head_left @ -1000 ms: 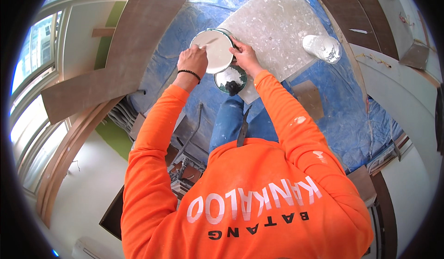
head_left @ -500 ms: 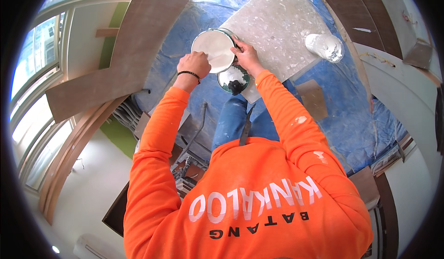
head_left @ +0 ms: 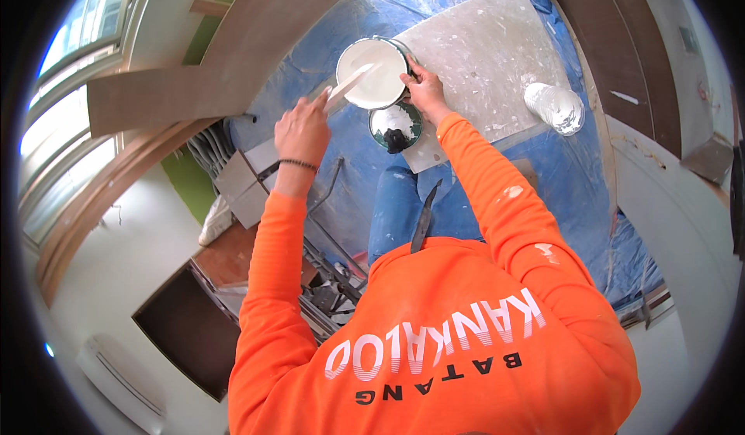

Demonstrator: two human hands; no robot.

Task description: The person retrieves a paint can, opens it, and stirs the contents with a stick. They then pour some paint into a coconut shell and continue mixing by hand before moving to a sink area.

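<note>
My left hand (head_left: 303, 131) is closed round a flat pale stirring stick (head_left: 347, 87), whose far end is in the paint. Cream-white paint fills a round paint can (head_left: 392, 87) ahead of me, tilted toward me. My right hand (head_left: 427, 96) grips the rim of that can on its right side. Just below it stands a smaller dark green can (head_left: 382, 142) holding white material. A black crumpled lump (head_left: 397, 140) sits at its near edge; I cannot make out what it is.
A paint-spattered board (head_left: 489, 55) lies on blue plastic sheeting (head_left: 570, 179). On the board's right edge a white ribbed tub (head_left: 555, 109) lies or leans. Brown panels (head_left: 225, 55) stand at the left, near metal frame parts (head_left: 330, 194).
My left hand has drawn back left and toward me, and the stick now shows over the paint. The right hand keeps its hold on the can. The whole view has shifted slightly.
</note>
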